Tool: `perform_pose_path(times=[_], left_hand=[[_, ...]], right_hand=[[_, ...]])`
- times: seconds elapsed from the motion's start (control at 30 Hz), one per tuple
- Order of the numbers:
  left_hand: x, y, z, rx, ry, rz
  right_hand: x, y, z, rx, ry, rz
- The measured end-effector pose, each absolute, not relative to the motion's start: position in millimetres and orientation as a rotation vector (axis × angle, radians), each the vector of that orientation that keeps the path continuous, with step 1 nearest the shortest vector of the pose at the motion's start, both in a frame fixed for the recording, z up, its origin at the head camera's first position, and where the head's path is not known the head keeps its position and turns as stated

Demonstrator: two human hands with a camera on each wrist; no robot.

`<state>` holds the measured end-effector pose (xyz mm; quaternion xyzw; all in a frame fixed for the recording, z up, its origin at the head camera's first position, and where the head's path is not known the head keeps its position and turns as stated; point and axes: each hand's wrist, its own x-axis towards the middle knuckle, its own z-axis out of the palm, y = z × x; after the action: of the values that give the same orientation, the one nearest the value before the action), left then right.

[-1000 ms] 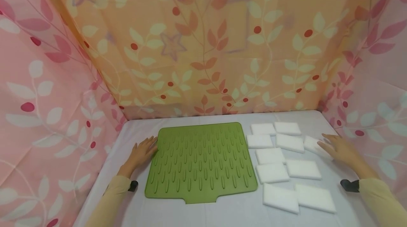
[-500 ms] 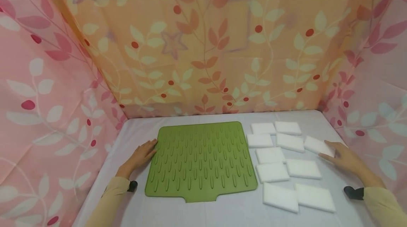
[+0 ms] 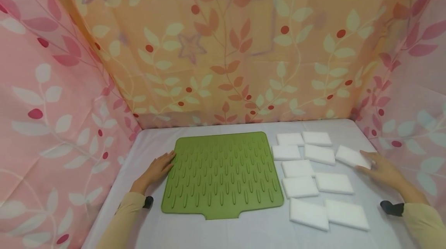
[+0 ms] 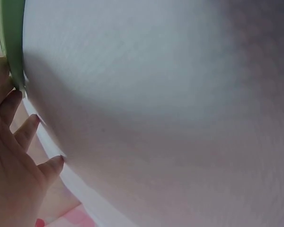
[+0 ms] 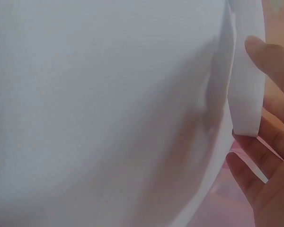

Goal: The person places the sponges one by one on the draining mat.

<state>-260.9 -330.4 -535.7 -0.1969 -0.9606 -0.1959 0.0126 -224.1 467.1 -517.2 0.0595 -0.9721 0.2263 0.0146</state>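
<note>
A green ridged silicone mat [image 3: 223, 175] lies flat on the table. My left hand [image 3: 155, 171] rests at the mat's left edge, its extended fingertips touching or almost touching it. The left wrist view shows that hand [image 4: 14, 151] with spread fingers, the green mat [image 4: 12, 38] beside the upper ones. At the right, my right hand [image 3: 385, 171] pinches a white foam sponge [image 3: 352, 157] by its right end. In the right wrist view the thumb lies across the white sponge [image 5: 248, 94], with fingers of the right hand [image 5: 270, 151] at its end and far side.
Several more white sponges lie flat between the mat and my right hand, among them a back one [image 3: 317, 138] and a front one [image 3: 346, 214]. A white cloth [image 3: 265, 233] covers the table. Patterned curtains [image 3: 226, 47] enclose the back and sides.
My right hand has lowered onto the rightmost sponge and now holds its right end; before, the fingers hovered over it. The left hand has stayed by the mat's edge.
</note>
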Motion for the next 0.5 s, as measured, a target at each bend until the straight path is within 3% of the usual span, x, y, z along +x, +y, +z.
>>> perform_pose_path(times=[0.5], left_hand=[[-261.4,-331.7,-538.1,-0.612,-3.002,-0.657]], right_hand=[[-237.9,446.6,-495.2,0.349,-2.860,0.739]])
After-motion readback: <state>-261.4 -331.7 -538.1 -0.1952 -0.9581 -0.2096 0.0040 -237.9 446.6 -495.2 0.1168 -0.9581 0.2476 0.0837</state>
